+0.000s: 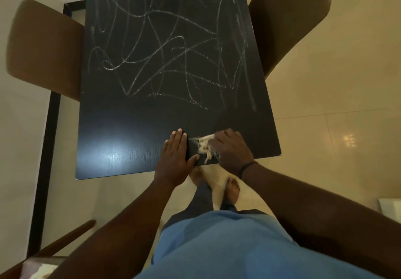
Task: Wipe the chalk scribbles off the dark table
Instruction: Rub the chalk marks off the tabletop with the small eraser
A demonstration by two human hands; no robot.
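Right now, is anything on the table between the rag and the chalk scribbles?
Nothing visible. The right hand holds the rag at the near edge; bare dark table lies between it and the chalk scribbles. The left hand rests beside it.

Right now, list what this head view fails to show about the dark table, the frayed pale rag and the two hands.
- Frayed pale rag: the right hand covers most of it, so its size and how the fingers lie on it are hidden.
- Dark rectangular table: its far end is cut by the top edge, so the extent of the white chalk scribbles is unknown.
- Glare beside the flat left hand could mask faint chalk.
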